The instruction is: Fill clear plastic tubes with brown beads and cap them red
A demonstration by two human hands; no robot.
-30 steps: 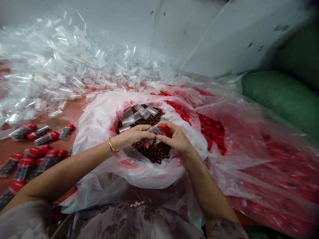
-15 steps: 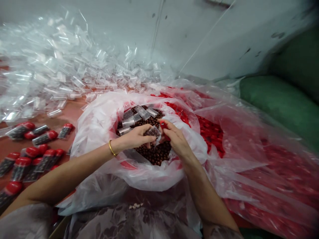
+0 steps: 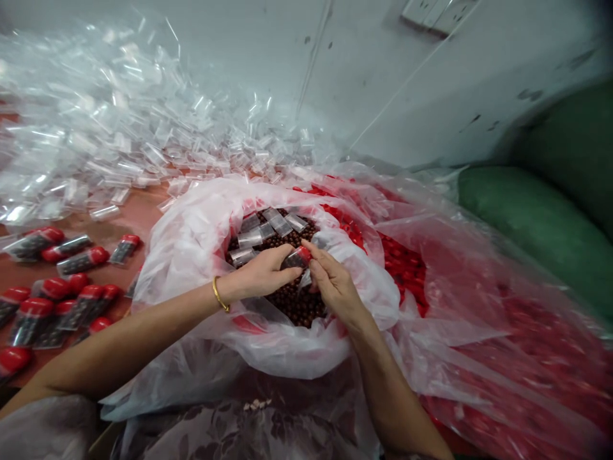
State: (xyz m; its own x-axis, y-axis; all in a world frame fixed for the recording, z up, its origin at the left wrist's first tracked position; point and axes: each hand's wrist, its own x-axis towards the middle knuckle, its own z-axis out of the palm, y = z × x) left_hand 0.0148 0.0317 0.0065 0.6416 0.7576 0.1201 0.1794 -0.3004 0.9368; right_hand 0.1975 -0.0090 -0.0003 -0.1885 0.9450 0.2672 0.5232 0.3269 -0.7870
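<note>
Over a white plastic bag (image 3: 191,223) full of dark brown beads (image 3: 297,305), my two hands meet at one small clear container (image 3: 293,258) of dark beads. My left hand (image 3: 262,271), with a gold bangle at the wrist, grips its body between thumb and fingers. At its right end sits a red cap (image 3: 304,255), pinched by my right hand (image 3: 332,278). Several clear empty containers (image 3: 278,222) lie on the beads at the back of the bag.
Clear empty containers (image 3: 105,147) are heaped at the back left. Several filled, red-capped ones (image 3: 36,313) lie at the left. Red caps (image 3: 405,265) fill a plastic bag at the right, near a green sack (image 3: 522,211). A wall stands behind.
The red cap, earlier in my right fingers apart from the container, is now on the container's end. My left hand has moved slightly right. The whole view has shifted a little.
</note>
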